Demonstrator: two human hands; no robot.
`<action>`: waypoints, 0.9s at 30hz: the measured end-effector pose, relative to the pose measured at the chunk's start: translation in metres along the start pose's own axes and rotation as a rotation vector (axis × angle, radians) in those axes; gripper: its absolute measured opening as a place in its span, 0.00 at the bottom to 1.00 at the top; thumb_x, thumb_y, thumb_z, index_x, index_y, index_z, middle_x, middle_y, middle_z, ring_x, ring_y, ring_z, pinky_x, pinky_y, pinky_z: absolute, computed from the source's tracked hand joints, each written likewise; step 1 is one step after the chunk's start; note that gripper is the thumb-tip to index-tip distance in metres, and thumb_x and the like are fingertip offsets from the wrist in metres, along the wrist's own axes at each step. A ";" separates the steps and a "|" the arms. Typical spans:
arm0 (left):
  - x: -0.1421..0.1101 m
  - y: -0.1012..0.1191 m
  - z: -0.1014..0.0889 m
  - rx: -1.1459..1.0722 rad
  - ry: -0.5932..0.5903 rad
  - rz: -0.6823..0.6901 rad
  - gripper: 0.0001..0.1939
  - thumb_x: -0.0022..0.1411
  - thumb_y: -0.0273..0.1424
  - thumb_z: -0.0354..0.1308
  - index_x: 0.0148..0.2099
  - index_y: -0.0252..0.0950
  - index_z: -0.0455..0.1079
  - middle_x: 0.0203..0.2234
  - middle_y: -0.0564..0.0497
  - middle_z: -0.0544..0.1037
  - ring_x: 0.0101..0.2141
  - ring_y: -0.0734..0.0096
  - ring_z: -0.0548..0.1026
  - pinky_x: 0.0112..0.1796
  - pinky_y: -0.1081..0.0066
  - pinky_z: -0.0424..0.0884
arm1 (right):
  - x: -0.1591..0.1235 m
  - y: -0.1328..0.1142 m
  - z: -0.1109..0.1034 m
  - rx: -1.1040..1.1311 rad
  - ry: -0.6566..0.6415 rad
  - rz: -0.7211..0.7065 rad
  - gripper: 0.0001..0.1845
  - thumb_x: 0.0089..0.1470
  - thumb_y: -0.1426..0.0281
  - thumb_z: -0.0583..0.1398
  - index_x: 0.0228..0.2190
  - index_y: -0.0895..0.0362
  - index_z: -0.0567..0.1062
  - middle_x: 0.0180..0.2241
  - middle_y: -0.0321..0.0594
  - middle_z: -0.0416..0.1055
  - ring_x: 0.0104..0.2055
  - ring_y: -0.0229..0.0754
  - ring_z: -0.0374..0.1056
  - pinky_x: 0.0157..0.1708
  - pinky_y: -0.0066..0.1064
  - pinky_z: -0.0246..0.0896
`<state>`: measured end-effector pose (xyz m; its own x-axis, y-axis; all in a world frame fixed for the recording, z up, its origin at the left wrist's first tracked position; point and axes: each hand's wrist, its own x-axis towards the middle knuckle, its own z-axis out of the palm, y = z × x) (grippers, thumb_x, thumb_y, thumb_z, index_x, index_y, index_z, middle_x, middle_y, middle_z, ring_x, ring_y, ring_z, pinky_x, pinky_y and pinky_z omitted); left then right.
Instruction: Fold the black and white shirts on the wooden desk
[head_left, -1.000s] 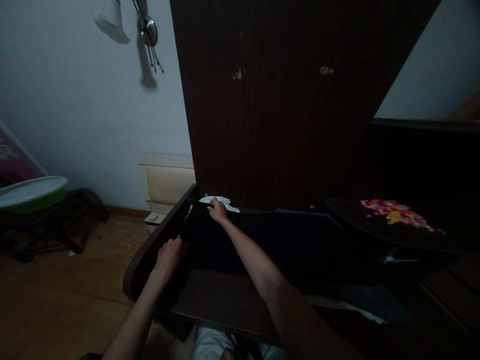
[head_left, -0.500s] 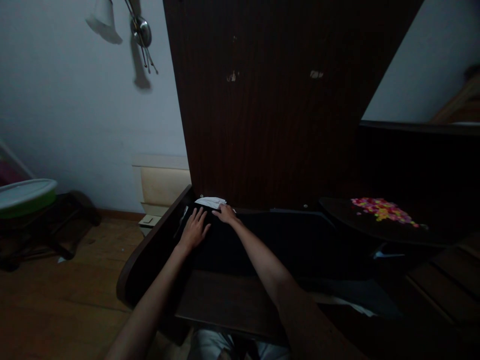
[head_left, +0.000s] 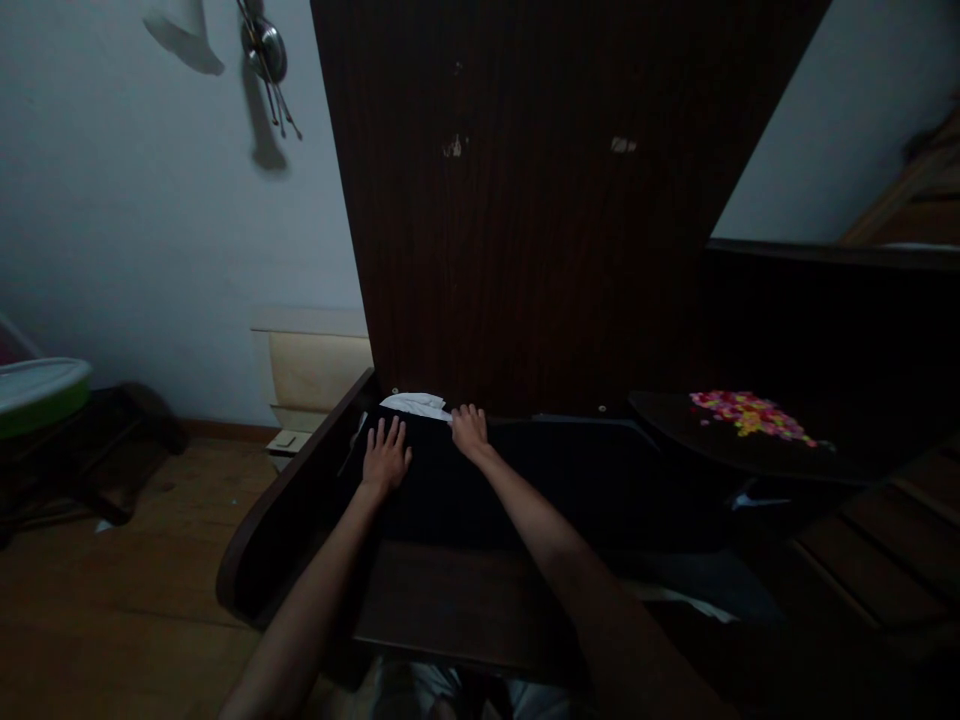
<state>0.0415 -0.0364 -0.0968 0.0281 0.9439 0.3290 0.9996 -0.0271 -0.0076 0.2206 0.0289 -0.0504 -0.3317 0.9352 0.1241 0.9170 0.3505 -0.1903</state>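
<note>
A dark garment (head_left: 555, 480), black in this dim light, lies spread across a dark wooden desk. White cloth (head_left: 412, 403), perhaps its lining, shows along the far left edge. My left hand (head_left: 385, 458) rests flat on the garment's left end, fingers spread and stretched out, just below the white cloth. At the far edge, my right hand (head_left: 470, 432) has its fingers bent together over the garment, beside the right end of the white cloth. Its thumb and fingertips are partly hidden.
A tall dark panel (head_left: 525, 220) rises behind the desk (head_left: 450, 590). Small colourful pieces (head_left: 750, 412) lie on a rounded shelf at the right. The desk's raised side (head_left: 292, 500) bounds the left. A green tub (head_left: 45, 395) sits on a stool at far left.
My right hand has moved a little right along the garment's far edge, and its fingers are more bent. My left hand stays flat in place. The view has shifted slightly.
</note>
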 end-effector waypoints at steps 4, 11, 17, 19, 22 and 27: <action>0.003 0.023 -0.002 -0.046 -0.035 0.032 0.28 0.64 0.27 0.44 0.66 0.26 0.59 0.66 0.36 0.56 0.67 0.48 0.49 0.62 0.49 0.52 | -0.048 -0.030 0.021 0.044 0.059 -0.099 0.24 0.61 0.71 0.49 0.56 0.67 0.67 0.63 0.58 0.58 0.66 0.55 0.49 0.62 0.47 0.43; -0.001 0.023 0.014 -0.082 -0.067 0.089 0.30 0.69 0.40 0.39 0.67 0.28 0.56 0.66 0.37 0.56 0.66 0.49 0.51 0.61 0.48 0.54 | -0.148 -0.028 0.036 0.238 -0.114 -0.236 0.36 0.65 0.55 0.42 0.66 0.64 0.52 0.69 0.50 0.40 0.71 0.54 0.32 0.67 0.49 0.29; -0.002 0.046 0.003 -0.060 -0.088 0.049 0.28 0.69 0.35 0.39 0.66 0.27 0.58 0.65 0.35 0.56 0.66 0.46 0.50 0.61 0.45 0.52 | -0.161 0.002 -0.003 0.319 -0.420 -0.379 0.34 0.62 0.56 0.50 0.63 0.60 0.59 0.68 0.47 0.45 0.70 0.54 0.37 0.66 0.47 0.37; -0.011 0.066 -0.002 -0.125 -0.114 0.130 0.28 0.70 0.35 0.37 0.66 0.29 0.58 0.66 0.37 0.56 0.66 0.49 0.50 0.60 0.46 0.54 | -0.151 0.014 -0.017 0.356 -0.433 -0.339 0.26 0.64 0.59 0.49 0.56 0.57 0.70 0.62 0.46 0.61 0.66 0.49 0.53 0.63 0.40 0.49; -0.031 0.097 -0.004 -0.237 -0.202 0.268 0.30 0.71 0.41 0.33 0.68 0.33 0.54 0.66 0.41 0.56 0.66 0.54 0.51 0.61 0.49 0.55 | -0.143 0.038 -0.026 0.272 -0.191 -0.155 0.26 0.66 0.63 0.45 0.53 0.60 0.74 0.57 0.50 0.68 0.63 0.49 0.59 0.62 0.40 0.50; -0.053 0.115 -0.003 -0.220 -0.247 0.303 0.38 0.67 0.54 0.36 0.70 0.36 0.51 0.67 0.43 0.53 0.67 0.51 0.48 0.63 0.47 0.46 | -0.160 0.076 -0.015 -0.007 -0.085 -0.096 0.29 0.65 0.60 0.47 0.61 0.63 0.64 0.65 0.53 0.53 0.69 0.54 0.43 0.66 0.49 0.36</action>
<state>0.1553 -0.0903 -0.1118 0.3457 0.9322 0.1069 0.9228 -0.3584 0.1415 0.3469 -0.0950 -0.0702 -0.4350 0.8986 0.0585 0.8818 0.4382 -0.1747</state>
